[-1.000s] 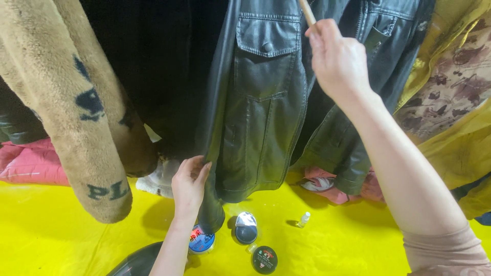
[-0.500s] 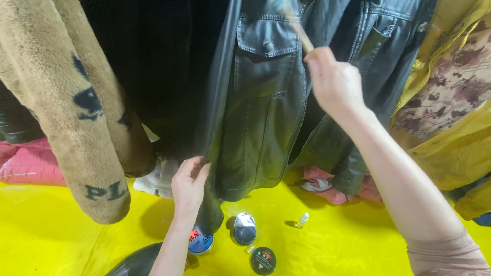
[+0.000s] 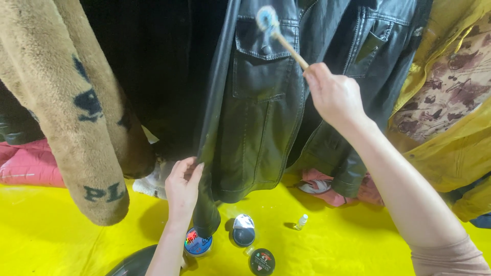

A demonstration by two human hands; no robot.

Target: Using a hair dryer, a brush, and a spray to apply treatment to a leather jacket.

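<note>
Yellow plastic sheeting (image 3: pixel 61 245) is covering the floor below, probably to catch drips and smears. Nearest on it, three small round tins are sitting together: a black-lidded tin (image 3: pixel 262 261), an open tin with a dark filling and a shiny lid (image 3: pixel 243 231), and a tin with a blue and red lid (image 3: pixel 197 242), all lying within easy reach of the hands. A tiny clear bottle (image 3: pixel 301 221) is lying just beside them.

Above the tins, the left hand (image 3: pixel 183 185) is pinching the front edge of the hanging black leather jacket (image 3: pixel 261 117), fingers curled closed on the hem, seemingly pulling the panel taut and steady. The right hand (image 3: pixel 333 94) is gripping the wooden handle of a small round-headed dauber brush (image 3: pixel 280 33), fist closed round the stick, and is holding the pale bristle head against the jacket's chest pocket flap.

Further out, a tan fleece sleeve with dark lettering (image 3: pixel 76 117) is hanging on the left, touching nothing in the hands. A yellow patterned garment (image 3: pixel 445 102) is hanging on the right, and pink cloth (image 3: pixel 25 166) is lying bunched on the sheeting behind.
</note>
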